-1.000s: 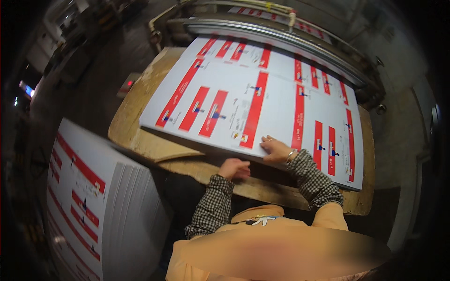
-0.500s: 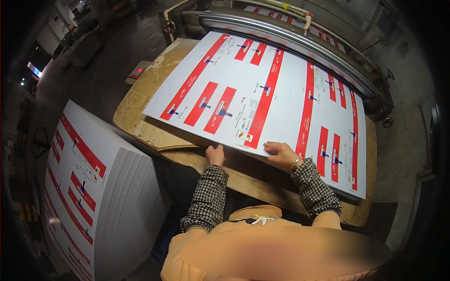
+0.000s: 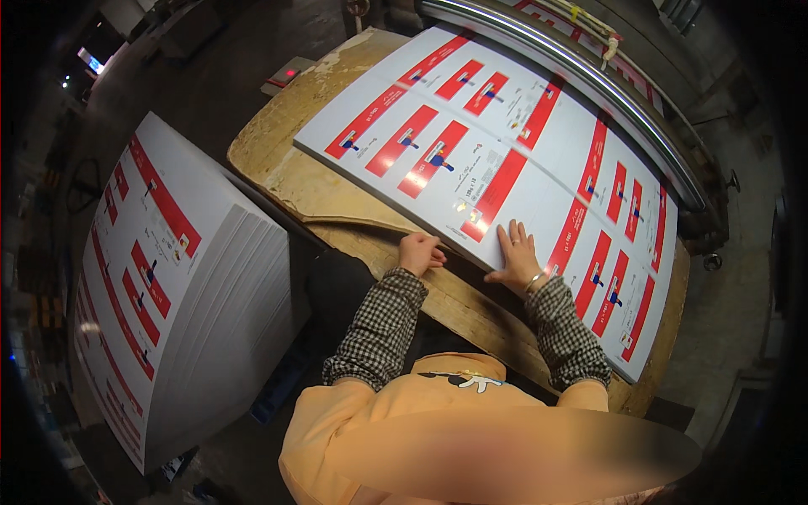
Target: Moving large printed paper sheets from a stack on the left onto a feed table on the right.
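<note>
A stack of large printed sheets (image 3: 513, 172), white with red bands and small blue figures, lies on a worn wooden table (image 3: 278, 126). My right hand (image 3: 516, 259) rests flat on the stack's near edge, its fingers spread and a bracelet at the wrist. To the left of it, my left hand (image 3: 419, 254) is closed with curled fingers just off the near edge of the stack, beside the table's worn edge. Nothing shows in that hand. Checked sleeves cover both forearms.
A tall stack of similar printed sheets (image 3: 227, 286) stands to my left, below the table. Beyond the table runs a machine with a long shiny metal roller (image 3: 589, 93), and more printed sheets show behind it. A small box with a red light (image 3: 290, 74) sits at the table's far left.
My right hand has gone from gripping the sheet's near edge to lying flat with spread fingers. The sheet's near edge now lies lower on the stack. The view has shifted.
</note>
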A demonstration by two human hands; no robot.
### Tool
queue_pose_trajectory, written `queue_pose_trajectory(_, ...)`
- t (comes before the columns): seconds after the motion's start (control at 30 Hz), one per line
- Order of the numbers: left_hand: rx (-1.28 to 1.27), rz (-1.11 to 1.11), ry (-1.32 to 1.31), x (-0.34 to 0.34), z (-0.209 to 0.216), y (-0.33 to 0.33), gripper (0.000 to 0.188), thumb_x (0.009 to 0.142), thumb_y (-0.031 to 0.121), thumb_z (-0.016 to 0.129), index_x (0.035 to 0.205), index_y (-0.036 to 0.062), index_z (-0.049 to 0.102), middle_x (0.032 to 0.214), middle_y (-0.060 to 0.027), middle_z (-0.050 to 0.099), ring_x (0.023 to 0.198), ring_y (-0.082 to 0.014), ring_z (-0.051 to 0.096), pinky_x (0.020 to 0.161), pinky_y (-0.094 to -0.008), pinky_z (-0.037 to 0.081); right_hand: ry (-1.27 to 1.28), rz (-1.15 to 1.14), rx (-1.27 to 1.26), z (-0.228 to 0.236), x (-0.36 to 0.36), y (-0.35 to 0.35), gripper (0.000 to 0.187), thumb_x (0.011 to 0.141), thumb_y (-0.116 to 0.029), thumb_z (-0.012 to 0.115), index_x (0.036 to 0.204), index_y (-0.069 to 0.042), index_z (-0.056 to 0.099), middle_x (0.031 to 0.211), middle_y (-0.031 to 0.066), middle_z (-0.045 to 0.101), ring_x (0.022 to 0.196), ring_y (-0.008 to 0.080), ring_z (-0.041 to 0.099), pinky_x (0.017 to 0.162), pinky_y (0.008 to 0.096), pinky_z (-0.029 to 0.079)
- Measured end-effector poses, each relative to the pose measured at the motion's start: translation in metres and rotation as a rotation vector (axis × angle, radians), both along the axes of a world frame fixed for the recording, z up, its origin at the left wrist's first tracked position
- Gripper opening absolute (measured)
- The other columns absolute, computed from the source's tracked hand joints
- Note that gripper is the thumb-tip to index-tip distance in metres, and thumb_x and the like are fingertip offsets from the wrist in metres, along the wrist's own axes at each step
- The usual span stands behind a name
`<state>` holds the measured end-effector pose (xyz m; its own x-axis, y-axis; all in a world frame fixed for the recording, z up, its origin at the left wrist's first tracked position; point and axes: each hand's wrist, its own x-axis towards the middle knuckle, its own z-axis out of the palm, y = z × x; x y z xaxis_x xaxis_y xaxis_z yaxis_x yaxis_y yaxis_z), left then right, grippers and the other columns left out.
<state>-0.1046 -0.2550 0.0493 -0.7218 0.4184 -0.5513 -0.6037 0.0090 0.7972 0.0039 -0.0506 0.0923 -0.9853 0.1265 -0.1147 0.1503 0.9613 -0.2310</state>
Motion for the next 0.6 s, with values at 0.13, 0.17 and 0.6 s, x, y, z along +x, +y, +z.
queue_pose_trajectory(0.13,0.023,-0.454,-0.131,0.013,0.009,0.010,0.035,0.077,0.022,0.061,0.090,-0.0079,0.049,0.077,-0.0188,0.058,0.064,-0.0258,0.061,0.055,-0.0324,0.053,0.011,0.083,0.001,0.020,0.010,0.003,0.068,0.063,-0.028,0.068,0.119,-0.002,0.041,0.126,0.0232,0.036,0.116,0.0375,0.035,0.093,0.0415,0.033)
queue_pose_trajectory(0.17,0.049,-0.546,-0.189,0.017,0.009,0.014,0.040,0.077,0.026,0.061,0.093,-0.0086,0.050,0.082,-0.0204,0.058,0.068,-0.0279,0.061,0.059,-0.0336,0.053,0.010,0.077,0.000,0.024,0.010,0.011,0.068,0.063,-0.028,0.068,0.119,-0.002,0.041,0.126,0.0232,0.036,0.116,0.0375,0.035,0.093,0.0415,0.033)
queue_pose_trajectory(0.6,-0.069,-0.456,0.131,0.010,-0.109,0.019,0.047,0.080,0.036,0.055,0.104,-0.0043,0.049,0.094,-0.0151,0.056,0.075,-0.0258,0.060,0.058,-0.0351,0.053,0.069,-0.012,-0.584,0.049,0.010,-0.004,0.033,0.068,-0.007,0.055,0.099,0.003,0.057,0.113,0.0192,0.052,0.105,0.0272,0.051,0.089,0.0297,0.041)
